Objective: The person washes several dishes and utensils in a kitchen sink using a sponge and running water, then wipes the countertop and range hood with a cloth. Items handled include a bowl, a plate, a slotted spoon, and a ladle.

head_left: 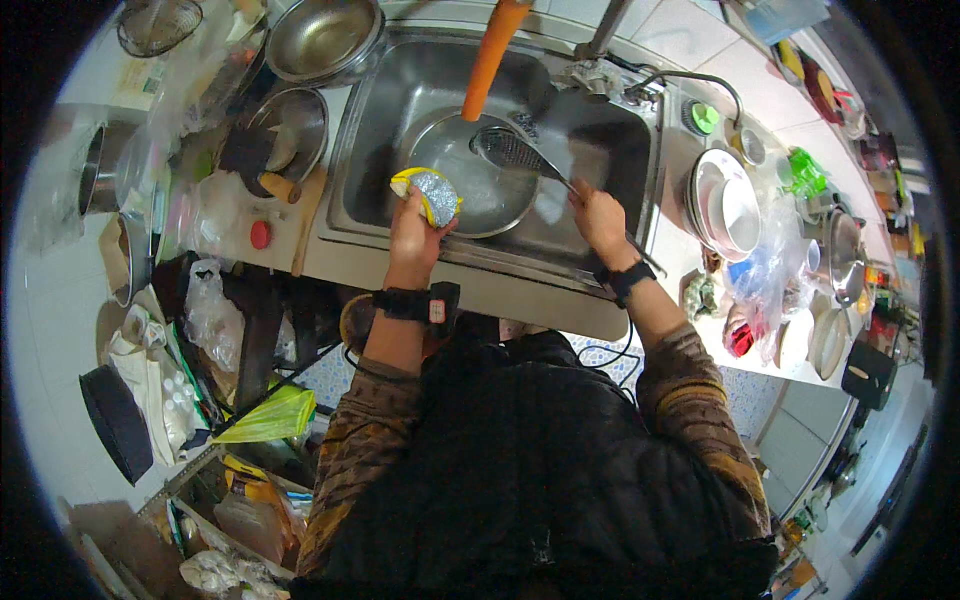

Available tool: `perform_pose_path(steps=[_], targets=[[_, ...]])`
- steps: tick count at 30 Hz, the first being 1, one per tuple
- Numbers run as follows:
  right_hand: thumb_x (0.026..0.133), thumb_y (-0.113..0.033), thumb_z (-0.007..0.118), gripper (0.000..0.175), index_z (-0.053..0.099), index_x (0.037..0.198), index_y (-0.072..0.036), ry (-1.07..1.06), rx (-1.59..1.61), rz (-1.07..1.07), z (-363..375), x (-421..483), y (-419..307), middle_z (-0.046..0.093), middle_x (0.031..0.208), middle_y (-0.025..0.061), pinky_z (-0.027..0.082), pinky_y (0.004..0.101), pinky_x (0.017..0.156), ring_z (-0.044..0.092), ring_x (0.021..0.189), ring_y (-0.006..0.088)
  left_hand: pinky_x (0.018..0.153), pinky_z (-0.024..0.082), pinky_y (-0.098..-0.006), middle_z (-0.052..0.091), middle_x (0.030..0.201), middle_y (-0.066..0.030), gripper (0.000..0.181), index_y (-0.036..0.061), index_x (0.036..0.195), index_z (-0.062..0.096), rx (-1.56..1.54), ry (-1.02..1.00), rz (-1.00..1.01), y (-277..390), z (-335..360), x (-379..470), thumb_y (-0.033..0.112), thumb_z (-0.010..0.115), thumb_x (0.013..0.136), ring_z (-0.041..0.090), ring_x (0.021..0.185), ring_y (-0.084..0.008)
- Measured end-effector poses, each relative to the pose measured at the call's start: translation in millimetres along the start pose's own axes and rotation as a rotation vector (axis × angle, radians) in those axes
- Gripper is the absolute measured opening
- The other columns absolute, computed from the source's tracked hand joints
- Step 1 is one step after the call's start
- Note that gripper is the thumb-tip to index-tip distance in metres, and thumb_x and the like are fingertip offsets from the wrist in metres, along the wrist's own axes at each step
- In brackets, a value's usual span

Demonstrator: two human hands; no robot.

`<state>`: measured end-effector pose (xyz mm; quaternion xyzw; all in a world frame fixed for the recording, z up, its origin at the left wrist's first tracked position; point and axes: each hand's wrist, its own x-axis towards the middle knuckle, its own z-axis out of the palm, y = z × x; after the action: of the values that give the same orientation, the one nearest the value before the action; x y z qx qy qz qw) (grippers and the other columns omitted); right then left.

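Observation:
In my left hand (414,229) is a scrubbing sponge (433,193) with a silvery face and yellow edging, held over the near left part of the stainless steel sink (360,161). My right hand (602,227) grips the handle of a slotted metal turner (511,150). Its perforated head points left and sits above a round metal pan or lid (487,206) in the sink, a short way from the sponge. From the top of the view an orange tube (489,67) reaches down over the sink. I cannot tell whether water runs from it.
Metal bowls (324,37) and a strainer (159,26) crowd the back left. A knife with a wooden handle (280,187) lies near a red cap (260,235). Stacked white bowls (731,217), a green-handled scrub brush (703,118) and plastic bags stand right of the sink.

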<state>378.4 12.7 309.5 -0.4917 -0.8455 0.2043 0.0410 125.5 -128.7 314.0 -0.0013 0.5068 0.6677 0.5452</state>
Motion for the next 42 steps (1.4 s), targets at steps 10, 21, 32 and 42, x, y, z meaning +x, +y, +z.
perform_pose_path(steps=[10, 21, 32, 42], targets=[[0.092, -0.02, 0.054, 0.024, 0.059, 0.091, 0.003, -0.278, 1.014, 0.276, -47, -58, 37, 0.049, 0.062, 0.0006, 0.035, 0.0264, 0.052, 0.042, 0.056, 0.0102, 0.096, 0.037, -0.0545, 0.049, 0.126, -0.0088, 0.054, 0.0102, 0.126, 0.04, -0.222, -0.21, -0.088, 1, 53, -11, 0.051, 0.044, 0.092, 0.052, 0.11, -0.0308], [0.087, -0.026, 0.055, 0.026, 0.063, 0.103, -0.007, 0.133, 0.334, 0.175, -63, -101, 49, 0.064, 0.086, 0.0213, 0.048, 0.0434, 0.07, 0.061, 0.082, 0.0384, 0.05, 0.041, -0.0282, 0.053, 0.079, -0.0058, 0.01, 0.0057, 0.09, 0.051, -0.46, -0.119, -0.217, -28, 58, 62, 0.006, 0.057, 0.082, 0.051, 0.06, -0.0153], [0.087, -0.023, 0.054, 0.021, 0.061, 0.102, -0.009, 0.259, 0.132, 0.12, -80, -109, 37, 0.064, 0.076, 0.0192, 0.047, 0.0461, 0.062, 0.061, 0.073, 0.0379, 0.052, 0.039, -0.0338, 0.051, 0.082, -0.0037, 0.059, 0.011, 0.1, 0.048, -0.031, 0.209, -0.112, -28, 51, 86, 0.065, 0.056, 0.078, 0.045, 0.06, -0.0157], [0.085, -0.018, 0.054, 0.021, 0.059, 0.105, -0.01, 0.214, -0.043, 0.224, -76, -109, 36, 0.065, 0.083, 0.0166, 0.049, 0.044, 0.062, 0.062, 0.074, 0.0355, 0.094, 0.043, -0.0447, 0.055, 0.122, -0.0212, 0.049, 0.0065, 0.123, 0.053, 2.082, 0.052, -0.119, -41, -9, 161, 0.036, 0.055, 0.083, 0.053, 0.113, -0.0346]])
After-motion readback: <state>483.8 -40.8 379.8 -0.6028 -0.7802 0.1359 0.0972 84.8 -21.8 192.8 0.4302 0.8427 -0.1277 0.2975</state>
